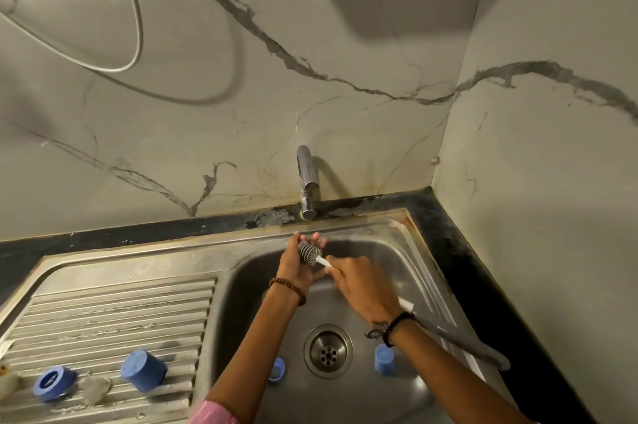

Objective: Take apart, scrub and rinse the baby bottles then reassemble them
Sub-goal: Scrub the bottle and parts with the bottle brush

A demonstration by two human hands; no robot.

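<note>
Your left hand (297, 266) is up over the back of the sink (390, 240), just under the tap (305, 182), with the fingers curled loosely around the grey ribbed head of the bottle brush (310, 253). Whether there's a small clear part tucked in that palm too, can't tell, the brush head covers it. Your right hand (362, 285) grips the brush's white stem close behind the head, fingers wrapped tight, and the long grey handle runs back past your wrist and out over the sink's right rim.

Room-wise, the basin under your hands is mostly open. The drain (328, 351) sits in the middle, a blue ring (277, 370) lies left of it beside your left forearm, and a blue cap (385, 359) stands right of it, just below your right wrist. The wall corner closes in tight on the right, the dark counter edge runs behind the tap.

On the ribbed draining board (114, 313) to the left you've got another blue cap (143, 370) tilted on its side, a blue collar (54, 384) near the front edge, and a clear teat (94, 389) between the two.

No writing readable anywhere.
</note>
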